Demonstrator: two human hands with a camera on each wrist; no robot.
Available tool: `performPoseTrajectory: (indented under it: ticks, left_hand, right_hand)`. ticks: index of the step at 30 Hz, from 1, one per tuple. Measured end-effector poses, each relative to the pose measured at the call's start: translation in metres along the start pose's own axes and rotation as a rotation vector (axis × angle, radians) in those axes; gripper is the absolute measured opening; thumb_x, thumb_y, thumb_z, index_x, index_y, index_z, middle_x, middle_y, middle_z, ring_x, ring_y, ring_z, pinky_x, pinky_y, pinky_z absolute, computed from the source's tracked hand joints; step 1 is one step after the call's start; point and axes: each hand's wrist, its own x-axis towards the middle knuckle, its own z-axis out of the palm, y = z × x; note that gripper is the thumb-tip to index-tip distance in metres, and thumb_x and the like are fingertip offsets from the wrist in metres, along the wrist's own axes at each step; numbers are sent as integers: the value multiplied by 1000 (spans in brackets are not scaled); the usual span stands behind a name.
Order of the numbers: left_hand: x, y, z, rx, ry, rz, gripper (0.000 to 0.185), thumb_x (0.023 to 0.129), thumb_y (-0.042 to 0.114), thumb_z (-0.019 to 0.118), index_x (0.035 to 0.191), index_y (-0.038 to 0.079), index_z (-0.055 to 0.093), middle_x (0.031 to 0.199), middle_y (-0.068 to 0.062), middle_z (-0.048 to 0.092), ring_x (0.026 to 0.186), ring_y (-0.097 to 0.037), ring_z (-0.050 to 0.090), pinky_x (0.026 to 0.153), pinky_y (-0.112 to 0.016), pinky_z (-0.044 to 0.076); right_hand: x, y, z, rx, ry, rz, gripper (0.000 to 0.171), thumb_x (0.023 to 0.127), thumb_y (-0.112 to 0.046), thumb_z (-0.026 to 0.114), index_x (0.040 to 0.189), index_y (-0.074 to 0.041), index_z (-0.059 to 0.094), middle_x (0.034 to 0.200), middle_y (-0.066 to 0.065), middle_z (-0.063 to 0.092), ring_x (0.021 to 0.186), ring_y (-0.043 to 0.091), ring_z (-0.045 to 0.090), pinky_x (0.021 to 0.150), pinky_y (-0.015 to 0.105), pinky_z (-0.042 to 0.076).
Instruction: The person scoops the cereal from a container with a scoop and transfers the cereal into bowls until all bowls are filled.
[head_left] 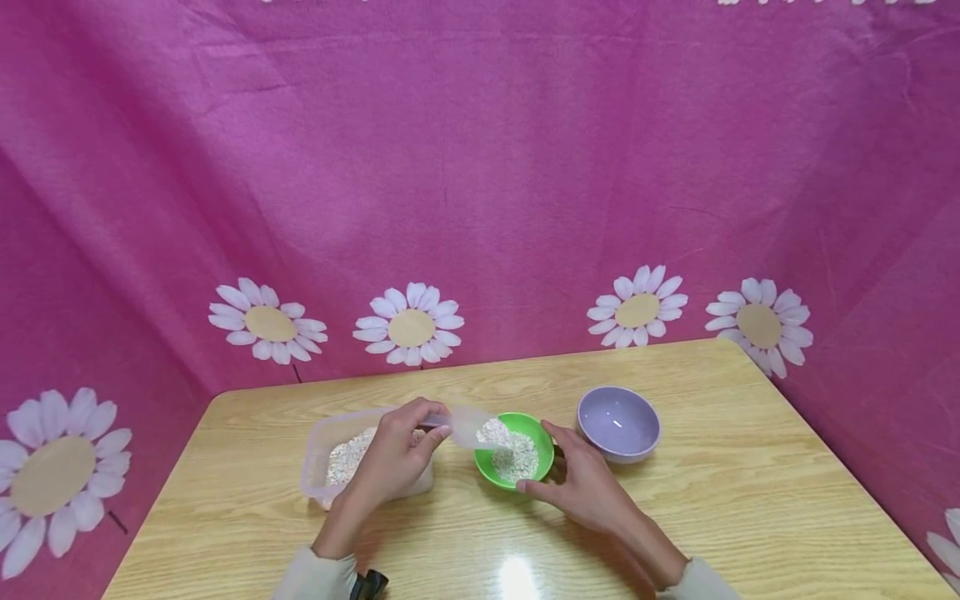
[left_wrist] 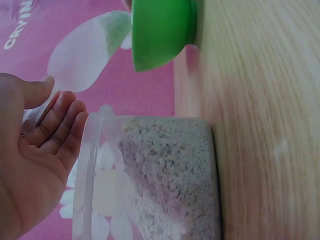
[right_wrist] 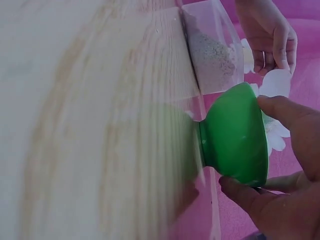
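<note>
My left hand (head_left: pixel 401 446) grips the handle of a translucent plastic scoop (head_left: pixel 467 427), its tip over a green bowl (head_left: pixel 546 432). Pale flakes (head_left: pixel 517 460) lie in the bowl, and more flakes sit at the scoop's front end. On the bowl's right side, my right hand (head_left: pixel 588 483) holds the rim between thumb and fingers, while the bowl stands on the table. Below my left hand is a clear plastic container (head_left: pixel 315 454), partly hidden by that hand. Through its wall, the left wrist view shows a heap of the same flakes (left_wrist: pixel 160 175).
A purple bowl (head_left: pixel 618 425) stands just behind and right of my right hand. The wooden table (head_left: pixel 750 500) runs back to a pink cloth (head_left: pixel 480 183) with daisies. A dark band (head_left: pixel 369 585) shows at my left sleeve.
</note>
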Motion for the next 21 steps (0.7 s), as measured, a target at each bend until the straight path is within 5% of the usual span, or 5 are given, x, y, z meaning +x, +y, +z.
performPoseTrajectory:
  ticks: [10,16,21]
  left_hand:
    - [11,14,-7,166,-133,53,12,101,9,75,112,8,71,104,0,71,92,-12,69,80,-29,59]
    - [21,25,-24,230,-131,128,13,101,8,74,113,5,70,103,-3,70,96,-15,74,86,-32,64]
    - [22,30,-31,215,-123,128,13,101,6,74,113,4,70,104,-4,71,98,-17,76,88,-35,65]
  right_hand:
    - [2,1,0,48,-24,27,105,78,-32,98,158,7,43,151,25,59,126,32,71,108,42,56]
    - [1,-1,-4,58,-28,21,107,78,-32,99,158,9,42,151,26,59,125,33,71,107,41,57]
    - [1,-2,-4,53,-34,32,107,78,-33,99,159,8,42,152,25,58,126,32,71,108,41,57]
